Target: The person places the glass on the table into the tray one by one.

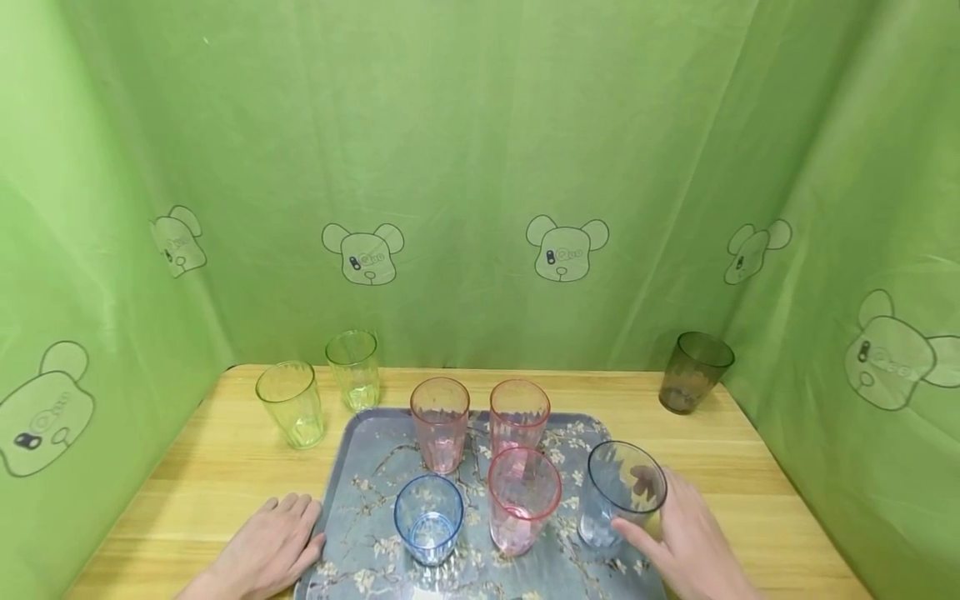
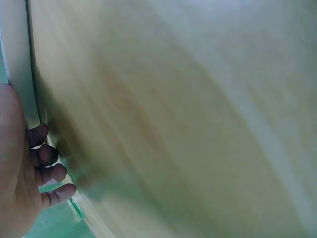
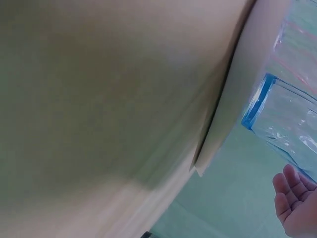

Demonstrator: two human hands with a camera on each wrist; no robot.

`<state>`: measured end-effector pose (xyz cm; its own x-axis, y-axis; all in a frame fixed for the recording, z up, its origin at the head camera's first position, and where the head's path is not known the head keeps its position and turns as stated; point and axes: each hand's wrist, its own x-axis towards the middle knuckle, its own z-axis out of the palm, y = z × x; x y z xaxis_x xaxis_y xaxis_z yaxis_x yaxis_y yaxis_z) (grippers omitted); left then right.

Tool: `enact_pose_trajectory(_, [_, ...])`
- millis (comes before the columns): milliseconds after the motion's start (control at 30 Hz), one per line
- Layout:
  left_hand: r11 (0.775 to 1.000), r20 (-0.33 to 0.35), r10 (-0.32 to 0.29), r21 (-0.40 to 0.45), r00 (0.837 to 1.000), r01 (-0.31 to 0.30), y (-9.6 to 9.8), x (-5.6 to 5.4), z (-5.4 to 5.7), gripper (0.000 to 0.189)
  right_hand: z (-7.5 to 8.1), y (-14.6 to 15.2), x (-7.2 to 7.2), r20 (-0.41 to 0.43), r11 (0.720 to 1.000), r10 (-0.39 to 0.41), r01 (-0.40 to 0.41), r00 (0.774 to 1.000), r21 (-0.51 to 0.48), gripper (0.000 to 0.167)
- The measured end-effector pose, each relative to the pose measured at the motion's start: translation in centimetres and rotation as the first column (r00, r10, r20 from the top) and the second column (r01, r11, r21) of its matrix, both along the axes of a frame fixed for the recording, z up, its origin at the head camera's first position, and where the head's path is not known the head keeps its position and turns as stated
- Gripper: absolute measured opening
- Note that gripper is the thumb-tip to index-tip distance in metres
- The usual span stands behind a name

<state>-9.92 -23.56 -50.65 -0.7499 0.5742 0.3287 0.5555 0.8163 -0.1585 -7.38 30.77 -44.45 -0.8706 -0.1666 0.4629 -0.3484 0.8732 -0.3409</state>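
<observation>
On the right side of the tray [image 1: 348, 500], my right hand [image 1: 686, 533] holds a grey-blue tumbler [image 1: 600, 508], thumb in front and fingers behind it. The right wrist view shows this tumbler [image 3: 292, 119] side-on with the fingers [image 3: 290, 191] against its wall; whether its base touches the tray I cannot tell. My left hand [image 1: 270, 542] rests palm down on the table by the tray's left edge. A blue tumbler [image 1: 429, 521] stands on the tray, along with three pink tumblers, one at the front [image 1: 521, 508] and two behind [image 1: 441, 429] [image 1: 519, 421].
Two light green tumblers [image 1: 294, 408] [image 1: 356, 375] stand on the wooden table [image 1: 172, 467] at the back left. A dark brown tumbler [image 1: 690, 375] stands at the back right. Green curtains [image 1: 465, 167] with bear prints enclose the table's back and sides.
</observation>
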Motion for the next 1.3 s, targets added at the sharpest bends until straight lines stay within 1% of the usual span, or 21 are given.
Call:
enact_pose_trajectory(100, [1.0, -0.002, -0.001, 0.0, 1.0, 0.001, 0.0, -0.1, 0.1, 0.027, -0.2, 0.0, 0.2, 0.007, 1.0, -0.005, 0.005, 1.0, 0.01, 0.069])
enact_pose_trajectory(200, [1.0, -0.007, -0.003, 0.002, 1.0, 0.003, -0.1, -0.1, 0.0, 0.027, -0.5, -0.1, 0.2, -0.024, 1.0, 0.008, -0.007, 1.0, 0.024, 0.069])
enact_pose_trajectory(367, [1.0, -0.035, -0.015, 0.009, 0.999, 0.015, -0.1, -0.1, -0.2, 0.027, -1.1, -0.1, 0.3, -0.098, 0.996, 0.064, -0.058, 0.993, 0.064, 0.07])
enact_pose_trajectory(500, [0.999, -0.065, -0.032, 0.014, 0.997, 0.033, -0.1, -0.1, -0.3, 0.028, -1.4, -0.1, 0.2, -0.114, 0.993, 0.098, -0.09, 0.989, 0.073, 0.072])
enact_pose_trajectory(600, [0.999, -0.064, -0.034, 0.019, 0.997, 0.035, -0.1, -0.1, -0.3, 0.029, -1.4, 0.0, 0.3, -0.09, 0.994, 0.093, -0.086, 0.992, 0.072, 0.072])
enact_pose_trajectory(733, [1.0, -0.045, -0.025, 0.016, 0.999, 0.026, 0.0, -0.2, -0.2, 0.029, -1.0, 0.1, 0.5, -0.01, 0.996, 0.064, -0.063, 0.998, 0.069, 0.071])
enact_pose_trajectory(833, [1.0, -0.04, -0.022, 0.015, 0.999, 0.022, 0.0, -0.2, -0.1, 0.029, -0.8, 0.1, 0.7, 0.033, 0.996, 0.052, -0.054, 0.998, 0.068, 0.071])
enact_pose_trajectory(900, [1.0, -0.041, -0.024, 0.018, 0.999, 0.025, 0.0, -0.2, -0.1, 0.029, -0.8, 0.2, 0.8, 0.04, 0.996, 0.053, -0.056, 0.998, 0.073, 0.071])
enact_pose_trajectory(1100, [1.0, -0.006, -0.022, 0.018, 1.0, 0.022, -0.1, -0.3, -0.2, 0.029, -0.6, 0.3, 0.8, 0.055, 0.994, 0.061, -0.066, 0.997, 0.087, 0.068])
enact_pose_trajectory(1300, [1.0, -0.025, -0.027, 0.011, 0.999, 0.028, -0.1, -0.3, -0.4, 0.03, -0.7, 0.5, 0.7, 0.017, 0.991, 0.097, -0.099, 0.995, 0.093, 0.066])
